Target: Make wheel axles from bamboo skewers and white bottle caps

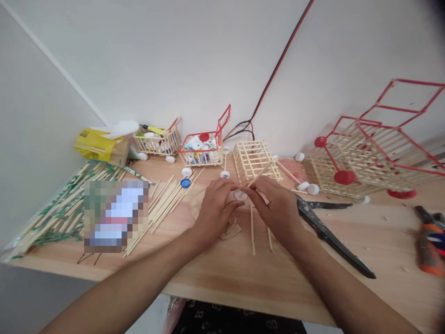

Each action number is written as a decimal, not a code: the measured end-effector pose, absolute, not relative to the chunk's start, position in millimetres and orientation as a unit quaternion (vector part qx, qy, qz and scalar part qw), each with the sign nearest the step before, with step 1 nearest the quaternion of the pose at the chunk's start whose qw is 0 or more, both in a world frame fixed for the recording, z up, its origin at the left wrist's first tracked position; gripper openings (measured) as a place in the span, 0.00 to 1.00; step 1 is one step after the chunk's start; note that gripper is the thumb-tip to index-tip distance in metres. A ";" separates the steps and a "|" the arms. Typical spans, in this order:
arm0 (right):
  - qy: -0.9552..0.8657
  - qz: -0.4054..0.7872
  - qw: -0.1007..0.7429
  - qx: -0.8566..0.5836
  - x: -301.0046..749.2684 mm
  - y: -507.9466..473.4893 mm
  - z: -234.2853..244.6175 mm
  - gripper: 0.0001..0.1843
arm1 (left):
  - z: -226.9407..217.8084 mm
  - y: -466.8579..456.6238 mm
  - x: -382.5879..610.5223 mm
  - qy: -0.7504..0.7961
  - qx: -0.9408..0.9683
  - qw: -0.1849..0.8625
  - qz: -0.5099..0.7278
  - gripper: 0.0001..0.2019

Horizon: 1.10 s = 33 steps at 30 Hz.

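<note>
My left hand (213, 211) and my right hand (278, 208) meet over the middle of the wooden table (222, 273). Both pinch a white bottle cap (239, 195) between their fingertips. My right hand also holds a thin wooden stick (260, 173) that slants up to the right, with its lower end at the cap. Just behind the hands stands an unpainted stick cage (255, 160). Two loose sticks (252, 229) lie on the table under my right hand, and a crumpled scrap (231, 230) lies under my left.
Black scissors (330, 234) lie right of my right hand. Stick carts (201, 148) with bottle caps stand along the wall, a large red-framed one (371, 153) at right. Loose sticks (167, 199) and wrapped chopsticks (59, 208) lie at left, an orange-handled tool (429, 246) at far right.
</note>
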State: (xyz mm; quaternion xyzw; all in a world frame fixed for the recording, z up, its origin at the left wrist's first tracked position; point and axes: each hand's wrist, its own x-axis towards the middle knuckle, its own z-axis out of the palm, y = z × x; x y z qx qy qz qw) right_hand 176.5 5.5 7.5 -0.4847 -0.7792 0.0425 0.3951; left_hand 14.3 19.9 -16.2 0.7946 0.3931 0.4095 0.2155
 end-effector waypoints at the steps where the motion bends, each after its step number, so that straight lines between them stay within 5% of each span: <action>1: -0.779 0.043 0.396 -0.485 176.4 5.6 7.3 0.11 | -16.4 19.9 14.3 0.393 0.794 0.216 0.411 0.09; 33: -0.771 0.022 0.409 -0.487 174.2 5.0 8.3 0.12 | -14.7 19.0 14.5 0.394 0.789 0.224 0.414 0.09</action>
